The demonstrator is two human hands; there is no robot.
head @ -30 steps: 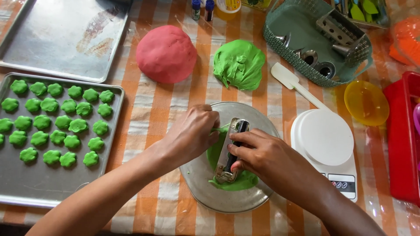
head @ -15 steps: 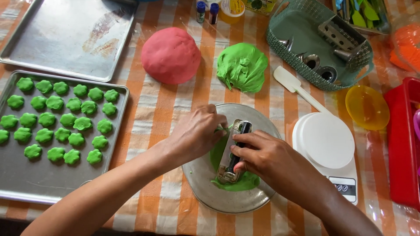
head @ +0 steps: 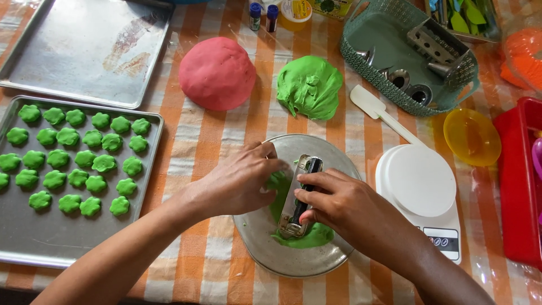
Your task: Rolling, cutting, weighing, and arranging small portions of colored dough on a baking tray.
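A round metal plate [head: 333, 261] lies in front of me with flattened green dough [head: 309, 238] on it. My right hand [head: 343, 203] grips a narrow metal cutter tool [head: 298, 197] pressed down into that dough. My left hand [head: 243, 182] rests on the plate's left side, fingertips pinching green dough beside the tool. A baking tray [head: 51, 240] at the left holds several small green flower-shaped dough pieces [head: 93, 162].
A red dough ball [head: 217, 72] and a green dough lump [head: 309, 86] sit behind the plate. An empty tray [head: 84, 51] is far left. A white spatula [head: 381, 114], white kitchen scale [head: 420, 189], yellow lid [head: 471, 136], teal basket [head: 395, 34] and red bin [head: 522, 181] crowd the right.
The view has shifted slightly. My left hand's fingers have closed in on the dough next to the tool; my right hand stays on the tool.
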